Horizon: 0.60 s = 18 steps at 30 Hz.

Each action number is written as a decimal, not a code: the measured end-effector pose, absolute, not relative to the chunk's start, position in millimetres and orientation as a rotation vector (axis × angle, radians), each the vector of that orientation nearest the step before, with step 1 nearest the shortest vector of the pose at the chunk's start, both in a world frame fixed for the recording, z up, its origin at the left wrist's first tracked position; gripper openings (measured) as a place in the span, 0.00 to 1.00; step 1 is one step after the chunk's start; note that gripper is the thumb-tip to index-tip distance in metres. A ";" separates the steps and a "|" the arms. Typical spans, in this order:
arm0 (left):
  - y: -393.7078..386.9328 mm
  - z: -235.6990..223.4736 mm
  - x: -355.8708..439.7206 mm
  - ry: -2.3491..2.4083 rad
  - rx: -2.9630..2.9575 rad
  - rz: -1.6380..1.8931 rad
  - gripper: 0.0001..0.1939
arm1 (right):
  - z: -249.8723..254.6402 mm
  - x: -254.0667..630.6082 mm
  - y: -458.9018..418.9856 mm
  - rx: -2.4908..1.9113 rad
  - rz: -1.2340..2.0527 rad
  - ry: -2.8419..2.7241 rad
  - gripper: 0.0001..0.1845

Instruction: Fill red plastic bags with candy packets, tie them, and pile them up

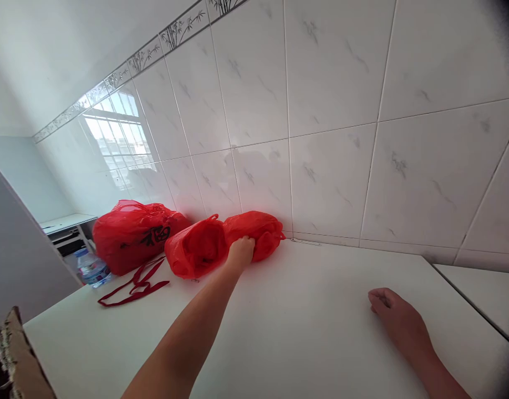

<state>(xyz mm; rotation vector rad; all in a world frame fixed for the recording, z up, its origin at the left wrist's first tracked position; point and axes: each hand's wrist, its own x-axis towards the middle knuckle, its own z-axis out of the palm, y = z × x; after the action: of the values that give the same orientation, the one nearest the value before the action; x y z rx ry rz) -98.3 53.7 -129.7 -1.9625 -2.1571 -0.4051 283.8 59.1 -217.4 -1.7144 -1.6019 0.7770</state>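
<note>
Writing is showing most clearly at the left of the frame, where a big red bag (132, 238) is bearing a large black character that we are reading as 福, its strokes slanting across the creased plastic. Just beside it, nearer the left edge, a clear bottle (92, 270) with a blue cap is wearing a bluish label whose lettering we are finding too blurred to read. A dark red strap (150, 288) is looping over the white worktop (304, 327) in front of the big bag.

At the centre of the frame, our left hand (241, 250) is grasping the near side of a smaller red bag (258, 227), which is lying on the worktop close to the tiled wall (333, 183). Touching that bag on its left, an open-mouthed red bag (196, 249) is turning its opening toward us. Our right hand (398, 316) is hovering or resting at the lower right, we cannot tell which, and its fingers are curling into a loose fist. Along the upper left, a tile border (182, 30) is carrying dark bamboo drawings, while torn cardboard (28, 360) is poking into the lower left corner.
</note>
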 end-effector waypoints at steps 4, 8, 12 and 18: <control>65.5 -126.6 -113.3 -2.249 -1.857 -0.347 0.16 | -216.1 282.9 59.3 -1.722 0.776 -1.593 0.16; 79.0 -123.5 -115.6 -2.236 -1.862 -0.340 0.16 | -217.2 282.8 60.6 -1.733 0.763 -1.595 0.16; 89.6 -126.8 -111.8 -2.220 -1.912 -0.346 0.15 | -219.2 283.5 61.8 -1.720 0.756 -1.605 0.15; 96.6 -129.3 -112.2 -2.208 -2.017 -0.429 0.16 | -217.6 282.2 61.5 -1.731 0.798 -1.600 0.15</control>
<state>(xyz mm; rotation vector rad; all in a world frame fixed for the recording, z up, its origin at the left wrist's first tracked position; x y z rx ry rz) -112.2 96.6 -129.3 -2.0175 -2.2084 -0.4292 282.2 61.5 -217.6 -1.7313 -1.6002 0.7982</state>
